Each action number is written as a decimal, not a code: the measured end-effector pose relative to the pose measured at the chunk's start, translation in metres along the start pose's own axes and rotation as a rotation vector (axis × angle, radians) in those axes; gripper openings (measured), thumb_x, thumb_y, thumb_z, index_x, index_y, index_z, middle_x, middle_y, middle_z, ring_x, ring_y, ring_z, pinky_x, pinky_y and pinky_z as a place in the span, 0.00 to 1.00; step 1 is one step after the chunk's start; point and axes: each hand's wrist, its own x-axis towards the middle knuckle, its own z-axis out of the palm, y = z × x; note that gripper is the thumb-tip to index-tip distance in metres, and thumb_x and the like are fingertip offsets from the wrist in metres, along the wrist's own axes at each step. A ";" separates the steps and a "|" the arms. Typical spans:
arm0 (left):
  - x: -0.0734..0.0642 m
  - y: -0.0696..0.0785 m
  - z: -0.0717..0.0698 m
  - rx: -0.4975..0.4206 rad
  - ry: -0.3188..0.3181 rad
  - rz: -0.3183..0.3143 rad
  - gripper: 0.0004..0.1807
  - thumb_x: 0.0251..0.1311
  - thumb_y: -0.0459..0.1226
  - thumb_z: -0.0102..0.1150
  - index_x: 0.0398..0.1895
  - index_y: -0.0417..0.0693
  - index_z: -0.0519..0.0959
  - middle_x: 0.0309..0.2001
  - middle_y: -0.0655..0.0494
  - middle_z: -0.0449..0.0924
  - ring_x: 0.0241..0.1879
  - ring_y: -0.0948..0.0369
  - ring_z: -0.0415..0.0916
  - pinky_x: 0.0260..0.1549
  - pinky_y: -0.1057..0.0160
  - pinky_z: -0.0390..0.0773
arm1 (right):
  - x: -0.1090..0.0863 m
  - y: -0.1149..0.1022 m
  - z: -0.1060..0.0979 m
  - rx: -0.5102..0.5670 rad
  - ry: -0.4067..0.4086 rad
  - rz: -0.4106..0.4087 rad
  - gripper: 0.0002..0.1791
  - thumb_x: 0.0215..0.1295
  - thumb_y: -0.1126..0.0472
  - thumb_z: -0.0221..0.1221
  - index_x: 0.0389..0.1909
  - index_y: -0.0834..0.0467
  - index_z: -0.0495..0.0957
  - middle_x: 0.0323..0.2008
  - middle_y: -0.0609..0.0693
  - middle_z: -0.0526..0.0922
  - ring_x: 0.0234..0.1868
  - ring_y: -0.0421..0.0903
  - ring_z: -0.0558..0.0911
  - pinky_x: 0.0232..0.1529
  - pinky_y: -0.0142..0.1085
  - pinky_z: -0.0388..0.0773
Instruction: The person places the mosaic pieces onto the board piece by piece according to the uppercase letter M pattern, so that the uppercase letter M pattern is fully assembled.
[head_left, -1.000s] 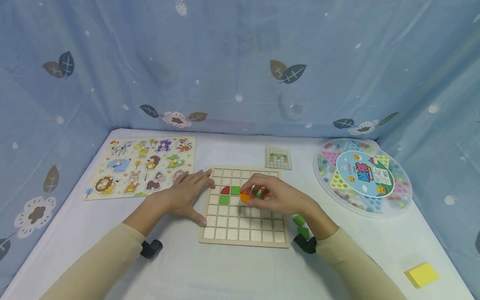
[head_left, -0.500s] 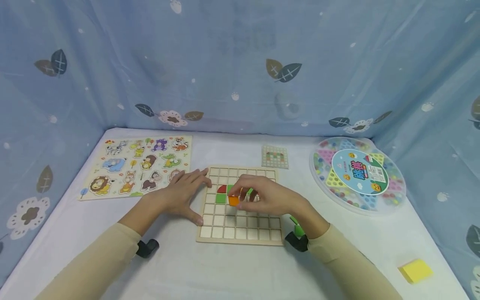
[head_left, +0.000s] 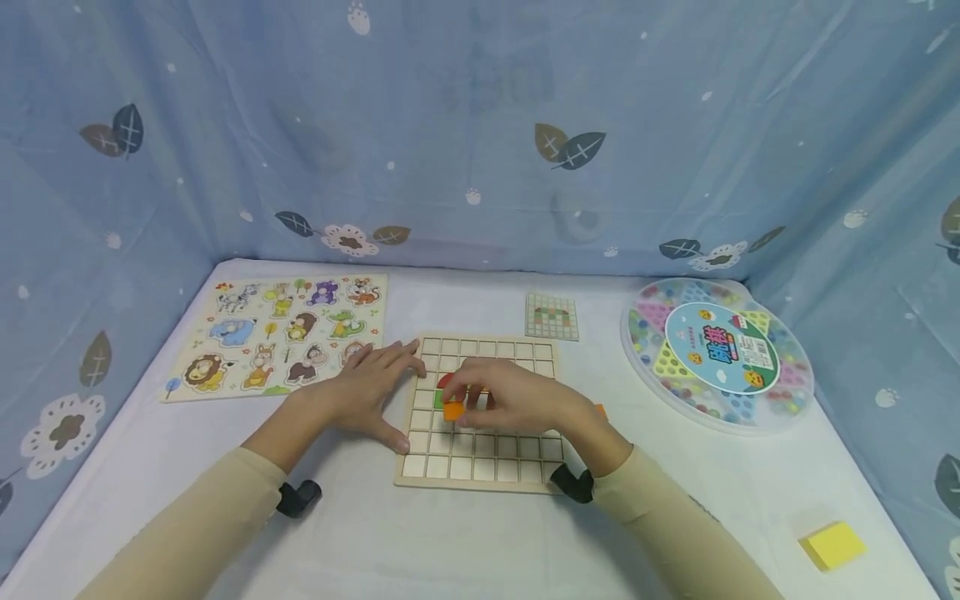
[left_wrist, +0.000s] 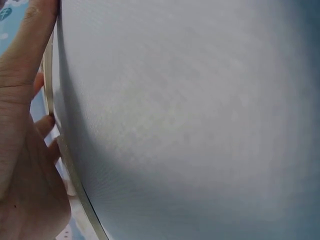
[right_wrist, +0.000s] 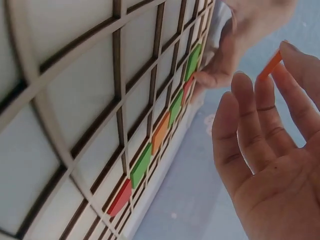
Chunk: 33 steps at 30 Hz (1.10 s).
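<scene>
My right grip (head_left: 504,394) pinches an orange tile (head_left: 453,411) over the grid board (head_left: 480,471), mostly hiding from the head view a row of seated tiles (right_wrist: 141,166), red, green and orange, that the right wrist view shows. My left grip (head_left: 367,396), fingers spread, touches the board's left edge, near an animal puzzle (head_left: 273,329). Right on the bench (head_left: 352,542), a round box (head_left: 720,350) reads 跳棋.

a thin orange tile (head_left: 453,411) is pinched in the right hand (head_left: 510,394) above a flat wooden grid board (head_left: 460,467), whose left edge the left hand (head_left: 367,392) touches. one row of cells bears two red tiles (right_wrist: 120,200) outermost, two green tiles (right_wrist: 141,166) within and a second orange tile (right_wrist: 160,134) midmost; a third green tile (right_wrist: 193,62) adjoins the left red one.
</scene>
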 end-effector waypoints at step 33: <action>-0.001 0.003 0.000 -0.009 -0.017 -0.020 0.58 0.31 0.76 0.72 0.66 0.63 0.63 0.84 0.49 0.37 0.82 0.42 0.41 0.74 0.30 0.39 | 0.028 0.008 0.025 -0.174 -0.039 0.149 0.10 0.67 0.58 0.68 0.48 0.50 0.83 0.41 0.42 0.83 0.35 0.36 0.79 0.42 0.31 0.78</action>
